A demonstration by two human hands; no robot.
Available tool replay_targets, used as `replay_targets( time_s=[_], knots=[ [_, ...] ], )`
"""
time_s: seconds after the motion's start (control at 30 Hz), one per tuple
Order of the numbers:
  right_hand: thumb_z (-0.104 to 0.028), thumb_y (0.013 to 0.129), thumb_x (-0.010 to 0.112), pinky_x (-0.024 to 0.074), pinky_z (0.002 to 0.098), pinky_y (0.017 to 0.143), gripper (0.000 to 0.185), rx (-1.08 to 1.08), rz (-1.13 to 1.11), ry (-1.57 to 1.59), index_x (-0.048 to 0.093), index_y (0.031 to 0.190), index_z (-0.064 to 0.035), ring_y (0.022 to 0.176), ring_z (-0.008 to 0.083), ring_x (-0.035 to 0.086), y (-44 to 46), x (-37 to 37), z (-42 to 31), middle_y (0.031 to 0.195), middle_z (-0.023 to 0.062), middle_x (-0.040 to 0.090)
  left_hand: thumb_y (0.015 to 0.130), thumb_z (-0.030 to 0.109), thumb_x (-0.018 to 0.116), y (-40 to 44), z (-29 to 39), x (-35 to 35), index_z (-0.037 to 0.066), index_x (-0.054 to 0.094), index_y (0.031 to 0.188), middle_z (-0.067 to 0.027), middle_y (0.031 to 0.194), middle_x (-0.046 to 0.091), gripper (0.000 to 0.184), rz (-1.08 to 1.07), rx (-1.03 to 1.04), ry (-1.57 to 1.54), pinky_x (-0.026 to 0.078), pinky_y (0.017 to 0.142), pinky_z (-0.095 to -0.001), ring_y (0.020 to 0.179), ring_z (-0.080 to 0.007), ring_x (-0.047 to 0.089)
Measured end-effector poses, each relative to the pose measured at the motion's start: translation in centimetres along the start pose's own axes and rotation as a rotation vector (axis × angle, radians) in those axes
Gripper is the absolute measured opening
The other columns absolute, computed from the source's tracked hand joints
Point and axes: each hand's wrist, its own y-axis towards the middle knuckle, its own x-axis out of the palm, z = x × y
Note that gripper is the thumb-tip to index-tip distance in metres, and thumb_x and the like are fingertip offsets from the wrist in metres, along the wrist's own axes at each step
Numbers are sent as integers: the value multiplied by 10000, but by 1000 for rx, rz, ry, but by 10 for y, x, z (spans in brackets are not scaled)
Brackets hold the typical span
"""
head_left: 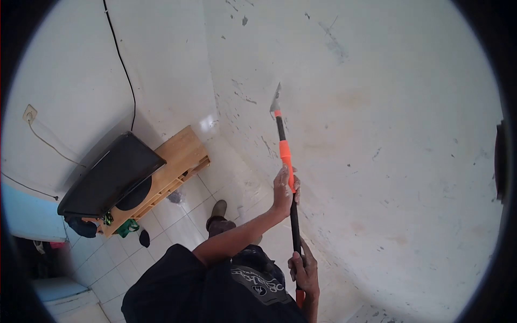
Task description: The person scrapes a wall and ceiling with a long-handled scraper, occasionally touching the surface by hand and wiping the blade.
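A long-handled scraper [295,226] with a black pole, orange grip sections and a thin metal blade runs up the middle of the view. My left hand [284,188] is wrapped round the orange section partway up the pole. Lower down, my right hand [305,272] grips the black part near the bottom end. The blade [276,99] points upward over the pale wall [377,161]; whether its edge touches the surface I cannot tell. Dark scuffs and chipped patches mark the wall around the blade. Both hands look dusty.
At left, a black television [110,175] stands on a low wooden cabinet [186,148]. A black cable [121,56] runs up the side wall near a socket [30,113]. Green cloth [127,227] and a dark item [144,238] lie by the cabinet. My boot [218,209] is on the tiled floor [167,215].
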Motion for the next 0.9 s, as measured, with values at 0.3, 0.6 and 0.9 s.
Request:
replay_targets(
  time_s=[0.3, 0.6, 0.9],
  knots=[
    [-270, 1081, 524, 410, 289, 505, 557, -44, 203, -257, 415, 1554, 2, 526, 100, 472, -25, -13, 26, 588, 21, 503, 1081, 574, 403, -1, -27, 21, 88, 491, 1000, 24, 596, 428, 500, 9, -59, 53, 346, 304, -251, 343, -90, 389],
    [-156, 1081, 480, 436, 305, 532, 531, -162, 170, -402, 374, 1591, -51, 544, 112, 466, 48, 41, 11, 605, 33, 484, 1098, 549, 359, 66, 27, -13, 93, 475, 970, 23, 580, 420, 487, 76, 20, 222, 336, 294, -252, 340, -81, 377],
    [-155, 1074, 507, 445, 334, 540, 512, -390, 119, -406, 420, 1575, -88, 557, 131, 494, 151, 90, -51, 637, 124, 503, 1097, 533, 369, 169, 96, -53, 98, 472, 942, 12, 563, 426, 473, 162, 119, 178, 326, 291, -266, 334, -105, 384]
  ],
)
